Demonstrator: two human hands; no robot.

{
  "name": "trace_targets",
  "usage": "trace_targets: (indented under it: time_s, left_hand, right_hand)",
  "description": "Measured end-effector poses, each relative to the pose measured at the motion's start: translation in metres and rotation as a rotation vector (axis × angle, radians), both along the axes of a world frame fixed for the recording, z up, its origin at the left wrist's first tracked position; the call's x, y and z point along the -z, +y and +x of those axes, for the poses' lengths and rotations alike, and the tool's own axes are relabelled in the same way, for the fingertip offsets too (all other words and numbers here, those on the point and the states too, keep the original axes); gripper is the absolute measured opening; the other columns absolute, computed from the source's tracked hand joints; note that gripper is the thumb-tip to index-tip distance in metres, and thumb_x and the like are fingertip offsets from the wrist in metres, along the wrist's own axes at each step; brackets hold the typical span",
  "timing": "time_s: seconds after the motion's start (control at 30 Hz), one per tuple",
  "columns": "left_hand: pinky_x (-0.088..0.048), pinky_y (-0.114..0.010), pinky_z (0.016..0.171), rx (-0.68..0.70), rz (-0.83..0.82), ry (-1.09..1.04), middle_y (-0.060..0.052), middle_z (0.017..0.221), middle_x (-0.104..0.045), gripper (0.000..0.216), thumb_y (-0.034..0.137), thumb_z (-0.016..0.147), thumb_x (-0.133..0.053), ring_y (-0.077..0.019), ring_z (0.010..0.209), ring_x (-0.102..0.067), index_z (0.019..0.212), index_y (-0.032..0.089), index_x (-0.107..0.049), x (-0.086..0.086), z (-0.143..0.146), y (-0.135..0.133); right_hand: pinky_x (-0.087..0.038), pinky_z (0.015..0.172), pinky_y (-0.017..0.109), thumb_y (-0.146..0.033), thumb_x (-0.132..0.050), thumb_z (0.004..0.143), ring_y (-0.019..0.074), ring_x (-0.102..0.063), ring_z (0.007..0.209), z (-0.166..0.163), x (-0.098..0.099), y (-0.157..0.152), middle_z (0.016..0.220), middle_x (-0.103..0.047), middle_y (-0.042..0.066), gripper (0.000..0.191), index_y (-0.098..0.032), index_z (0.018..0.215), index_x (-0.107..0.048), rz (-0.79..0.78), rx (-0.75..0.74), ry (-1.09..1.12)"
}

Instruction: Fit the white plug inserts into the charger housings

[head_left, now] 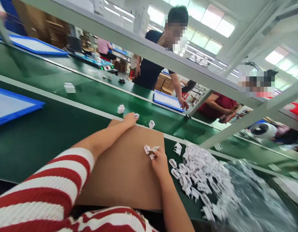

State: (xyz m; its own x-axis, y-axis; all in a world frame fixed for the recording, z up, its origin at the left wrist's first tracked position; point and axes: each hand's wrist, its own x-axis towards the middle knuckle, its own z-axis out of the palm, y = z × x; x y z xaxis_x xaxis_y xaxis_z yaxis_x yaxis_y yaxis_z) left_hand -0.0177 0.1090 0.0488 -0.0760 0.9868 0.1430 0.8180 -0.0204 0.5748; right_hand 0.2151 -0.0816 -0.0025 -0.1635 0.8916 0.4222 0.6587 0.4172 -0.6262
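My left hand reaches to the near edge of the green conveyor belt, its fingers closed on a small white plug adapter. Over the brown cardboard sheet, my right hand pinches white plastic plug parts; how many is hard to tell. To the right of that hand lies a heap of white plug pieces, some with pins showing. Two white adapters flank my left hand on the belt: one on the left, another on the right.
A clear plastic bag spreads beside the heap. Another white adapter sits farther left on the conveyor belt. Blue-framed trays lie at left and across the belt. A metal rail crosses above. A co-worker's hand hangs opposite.
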Motion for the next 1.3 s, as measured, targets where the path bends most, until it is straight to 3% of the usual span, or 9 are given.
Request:
trace_targets:
  time_s: [0.23, 0.37, 0.5, 0.6, 0.67, 0.87, 0.97, 1.13, 1.3]
  left_hand:
    - [-0.045, -0.032, 0.084, 0.3, 0.032, -0.109, -0.007, 0.115, -0.072, 0.038, 0.045, 0.091, -0.061, -0.0232, 0.098, -0.061, 0.116, 0.018, -0.069, -0.01, 0.004, -0.055]
    - [-0.045, -0.029, 0.086, 0.523, 0.03, -0.177, 0.0, 0.113, -0.075, 0.04, 0.051, 0.091, -0.064, -0.0206, 0.099, -0.062, 0.118, 0.022, -0.071, 0.004, 0.01, -0.107]
    - [-0.046, -0.03, 0.081, 0.573, 0.052, -0.18, -0.001, 0.109, -0.075, 0.039, 0.054, 0.09, -0.063, -0.0216, 0.096, -0.065, 0.114, 0.025, -0.074, 0.027, 0.014, -0.133]
    - [-0.048, -0.031, 0.081, 0.612, 0.044, -0.194, -0.003, 0.108, -0.074, 0.04, 0.053, 0.088, -0.063, -0.0227, 0.096, -0.065, 0.113, 0.024, -0.072, 0.041, 0.016, -0.135]
    - [-0.048, -0.032, 0.088, 0.641, 0.05, -0.201, -0.004, 0.113, -0.073, 0.044, 0.052, 0.084, -0.067, -0.0238, 0.101, -0.065, 0.117, 0.023, -0.07, 0.048, 0.015, -0.133]
    - [-0.046, -0.032, 0.088, 0.776, -0.021, -0.244, -0.003, 0.105, -0.074, 0.035, 0.051, 0.085, -0.067, -0.0223, 0.097, -0.065, 0.105, 0.023, -0.073, 0.053, 0.011, -0.13]
    - [-0.044, -0.032, 0.095, 0.843, 0.009, -0.268, -0.002, 0.111, -0.073, 0.036, 0.049, 0.084, -0.069, -0.0223, 0.104, -0.064, 0.111, 0.025, -0.073, 0.053, 0.009, -0.132]
    - [-0.044, -0.033, 0.083, 0.822, -0.008, -0.247, -0.004, 0.095, -0.07, 0.035, 0.053, 0.084, -0.068, -0.0221, 0.09, -0.062, 0.097, 0.021, -0.073, 0.052, 0.009, -0.133]
    - [-0.043, -0.033, 0.077, 0.839, -0.004, -0.234, -0.005, 0.088, -0.068, 0.037, 0.055, 0.083, -0.067, -0.0219, 0.085, -0.06, 0.089, 0.02, -0.072, 0.049, 0.009, -0.133]
  right_hand:
    - [-0.05, 0.101, 0.038, -0.009, -0.064, 0.082, 0.0233, -0.061, 0.116, 0.017, 0.0, 0.016, 0.122, -0.065, 0.011, 0.036, -0.019, 0.115, -0.07, -0.127, 0.0, -0.04]
    - [-0.045, 0.109, 0.042, -0.017, -0.075, 0.076, 0.0273, -0.047, 0.135, 0.019, 0.002, 0.017, 0.149, -0.044, 0.015, 0.067, -0.021, 0.14, -0.056, -0.111, 0.146, -0.057]
    - [-0.043, 0.109, 0.049, -0.031, -0.08, 0.075, 0.0313, -0.05, 0.13, 0.024, 0.007, 0.022, 0.133, -0.055, 0.017, 0.058, -0.018, 0.129, -0.061, -0.2, 0.282, -0.111]
    - [-0.052, 0.099, 0.038, -0.023, -0.07, 0.081, 0.0216, -0.065, 0.109, 0.024, 0.013, 0.026, 0.118, -0.066, 0.01, 0.038, -0.019, 0.119, -0.062, -0.302, 0.192, 0.094]
    - [-0.055, 0.093, 0.034, -0.022, -0.066, 0.084, 0.0181, -0.069, 0.103, 0.02, 0.014, 0.026, 0.116, -0.07, 0.009, 0.042, -0.02, 0.124, -0.056, -0.343, 0.101, 0.323]
    - [-0.059, 0.087, 0.036, -0.031, -0.077, 0.079, 0.0202, -0.074, 0.099, 0.001, -0.003, 0.014, 0.117, -0.072, 0.008, 0.043, -0.024, 0.114, -0.053, -0.343, -0.069, 0.782]
    - [-0.058, 0.094, 0.039, -0.029, -0.081, 0.076, 0.0198, -0.073, 0.097, -0.002, -0.01, 0.009, 0.114, -0.073, 0.008, 0.043, -0.023, 0.112, -0.059, -0.313, -0.091, 0.795]
    - [-0.052, 0.105, 0.039, -0.029, -0.068, 0.086, 0.0194, -0.065, 0.112, -0.003, -0.01, 0.005, 0.121, -0.066, 0.008, 0.032, -0.024, 0.118, -0.069, -0.196, -0.082, 0.525]
    - [-0.057, 0.092, 0.033, -0.033, -0.067, 0.086, 0.0156, -0.064, 0.103, -0.007, -0.011, 0.0, 0.12, -0.056, 0.007, 0.041, -0.027, 0.126, -0.063, -0.183, -0.028, 0.477]
